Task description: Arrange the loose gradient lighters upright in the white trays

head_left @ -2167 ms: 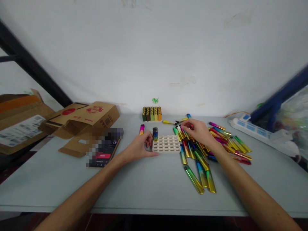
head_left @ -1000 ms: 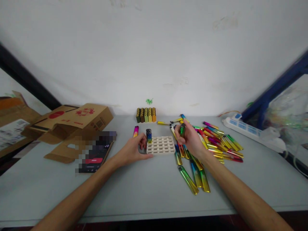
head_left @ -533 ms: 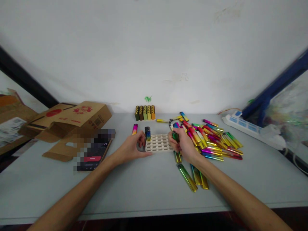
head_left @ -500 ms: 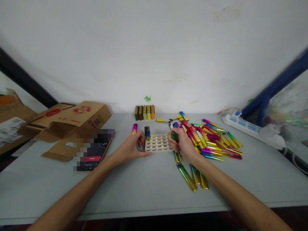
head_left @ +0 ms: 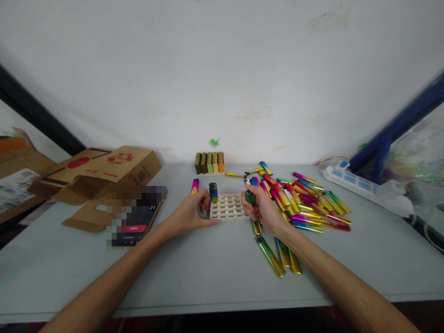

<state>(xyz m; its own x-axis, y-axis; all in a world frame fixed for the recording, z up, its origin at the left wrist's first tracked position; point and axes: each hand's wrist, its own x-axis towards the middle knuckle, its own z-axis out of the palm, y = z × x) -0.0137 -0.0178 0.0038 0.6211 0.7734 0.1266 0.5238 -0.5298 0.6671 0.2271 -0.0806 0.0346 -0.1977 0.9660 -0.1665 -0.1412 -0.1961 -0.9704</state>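
A white tray [head_left: 229, 210] with rows of slots lies in front of me, and blue-and-gold lighters [head_left: 213, 193] stand upright in its back left corner. My left hand [head_left: 194, 212] is at the tray's left end, thumb stretched along the front edge and fingers apart, holding nothing. At the tray's right end my right hand [head_left: 262, 209] is closed around a green lighter [head_left: 249, 198], its dark top showing. A pink-and-yellow lighter [head_left: 194, 186] is just behind my left hand. Right of my right hand lies a pile of shiny multicoloured lighters [head_left: 305, 199].
Against the wall stands a full block of lighters [head_left: 210, 163]. Several green-and-gold lighters [head_left: 270, 256] lie near my right forearm. On the left are an open cardboard box [head_left: 128, 169] and a partly pixelated phone [head_left: 138, 222]; at right, a white power strip [head_left: 364, 185].
The whole view has shifted very slightly. Both hands keep nearly the same places, and the green lighter in my right hand has tilted a little.
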